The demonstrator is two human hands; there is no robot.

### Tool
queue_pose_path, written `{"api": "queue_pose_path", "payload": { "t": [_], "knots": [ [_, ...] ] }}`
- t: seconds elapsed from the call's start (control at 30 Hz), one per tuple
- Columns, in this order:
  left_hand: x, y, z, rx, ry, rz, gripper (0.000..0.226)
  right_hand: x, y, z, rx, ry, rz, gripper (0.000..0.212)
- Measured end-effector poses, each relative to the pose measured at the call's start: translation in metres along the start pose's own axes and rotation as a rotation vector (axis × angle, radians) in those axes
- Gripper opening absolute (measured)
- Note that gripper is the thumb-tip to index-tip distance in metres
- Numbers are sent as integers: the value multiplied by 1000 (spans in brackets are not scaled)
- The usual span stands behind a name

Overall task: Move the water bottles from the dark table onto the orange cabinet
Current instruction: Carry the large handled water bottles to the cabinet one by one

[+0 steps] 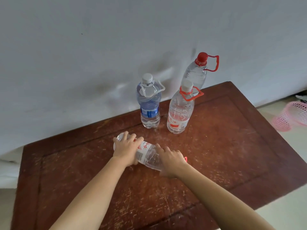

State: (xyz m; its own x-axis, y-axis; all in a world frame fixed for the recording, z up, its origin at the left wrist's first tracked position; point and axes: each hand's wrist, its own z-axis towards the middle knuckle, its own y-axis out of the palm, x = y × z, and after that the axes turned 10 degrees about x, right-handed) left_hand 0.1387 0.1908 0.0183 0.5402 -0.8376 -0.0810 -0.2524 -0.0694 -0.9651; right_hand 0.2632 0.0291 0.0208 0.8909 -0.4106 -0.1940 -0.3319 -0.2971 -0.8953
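Note:
A clear water bottle with a red-and-white label (148,155) lies on its side on the dark brown table (232,146). My left hand (127,147) grips its bottom end and my right hand (171,161) covers its neck end, where a bit of red handle shows. Behind it three bottles stand upright: a blue-labelled one with a white cap (149,103), a red-labelled one with a white cap and red handle (180,112), and a red-capped one (196,72) at the back near the wall. No orange cabinet is in view.
A grey-white wall (99,47) runs right behind the table. A pink mesh basket (292,117) lies on the pale floor to the right of the table. The table's front and right parts carry nothing.

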Motion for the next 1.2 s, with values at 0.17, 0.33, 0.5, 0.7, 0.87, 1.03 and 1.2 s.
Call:
{"api": "queue_pose_path", "payload": {
  "t": [0.17, 0.33, 0.5, 0.7, 0.87, 1.03, 1.2],
  "knots": [
    [2, 8, -32, 15, -130, -59, 107, 0, 21, -5, 90, 71, 51, 120],
    [6, 25, -84, -28, -244, -79, 111, 3, 28, 3, 220, -42, -67, 107],
    [22, 40, -106, 61, -262, -164, 103, -1, 26, -3, 225, -50, -92, 101],
    [31, 59, -129, 215, -184, -127, 101, 0, 45, -34, 269, -22, -37, 93],
    [46, 51, -140, 156, -282, -123, 102, 13, 46, -29, 243, -154, -29, 91],
    [82, 48, -152, 132, -516, -184, 102, 30, 45, -4, 235, -385, -71, 100],
    [121, 54, -165, 160, -729, -171, 96, 39, 42, 10, 247, -598, -130, 101]
  ]
}}
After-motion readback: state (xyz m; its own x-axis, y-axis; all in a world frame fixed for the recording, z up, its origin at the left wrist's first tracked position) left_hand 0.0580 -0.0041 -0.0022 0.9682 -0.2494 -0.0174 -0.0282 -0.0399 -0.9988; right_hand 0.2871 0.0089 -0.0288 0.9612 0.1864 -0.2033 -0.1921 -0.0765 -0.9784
